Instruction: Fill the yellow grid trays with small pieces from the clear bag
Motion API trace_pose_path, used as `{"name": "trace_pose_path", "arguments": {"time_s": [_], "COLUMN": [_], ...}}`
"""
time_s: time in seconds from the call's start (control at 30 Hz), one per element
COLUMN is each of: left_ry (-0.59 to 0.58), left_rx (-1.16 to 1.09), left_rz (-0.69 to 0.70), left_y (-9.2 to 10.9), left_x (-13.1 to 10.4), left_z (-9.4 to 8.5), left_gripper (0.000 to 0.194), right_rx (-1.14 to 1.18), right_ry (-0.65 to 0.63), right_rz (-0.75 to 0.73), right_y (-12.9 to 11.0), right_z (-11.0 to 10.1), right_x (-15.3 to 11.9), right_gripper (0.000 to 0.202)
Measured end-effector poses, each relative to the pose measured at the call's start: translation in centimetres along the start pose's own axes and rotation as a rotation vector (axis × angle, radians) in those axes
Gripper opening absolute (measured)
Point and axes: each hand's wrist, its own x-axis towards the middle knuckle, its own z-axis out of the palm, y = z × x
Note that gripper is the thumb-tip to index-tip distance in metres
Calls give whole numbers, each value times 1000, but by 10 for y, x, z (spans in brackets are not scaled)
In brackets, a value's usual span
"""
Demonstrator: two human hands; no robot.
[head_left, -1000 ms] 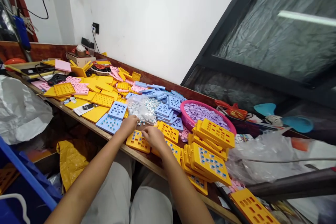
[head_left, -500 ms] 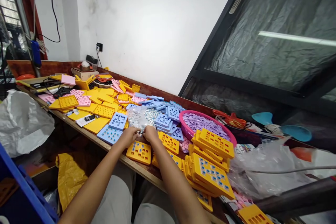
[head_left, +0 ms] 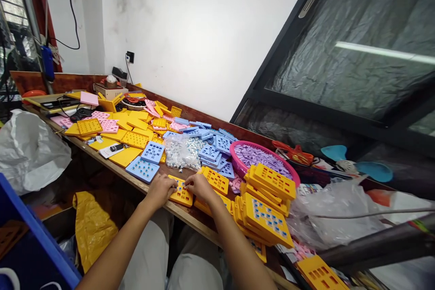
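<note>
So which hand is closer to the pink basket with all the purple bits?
The right. In the picture, the right hand is below and left of the pink basket, not touching it; the left hand is farther left.

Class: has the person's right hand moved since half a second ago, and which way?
Yes: the right hand has drawn back from the plastic bag, toward the table's near edge.

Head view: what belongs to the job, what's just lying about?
Likely in use: yellow panel between left hand and right hand; bag of small pieces; stacked yellow panels.
Likely lying about: key fob; light-blue blades; white plastic bag.
</note>
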Motion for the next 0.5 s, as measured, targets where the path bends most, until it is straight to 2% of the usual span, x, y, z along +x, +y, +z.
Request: {"name": "trace_pose_path", "arguments": {"time_s": [0.1, 0.27, 0.5], "left_ry": [18, 3, -20], "left_rx": [-55, -142, -8], "left_rz": [11, -70, -21], "left_y": [-1, 0, 1], "left_x": [2, 4, 6], "left_z": [3, 3, 6], "left_gripper": [11, 8, 12], "right_rx": [14, 8, -39], "right_ry": [41, 84, 91], "right_rz": [-6, 21, 30], "right_y": [-3, -6, -8], "right_z": [7, 9, 15], "right_x": [-9, -7, -15], "right_gripper": [28, 24, 21]}}
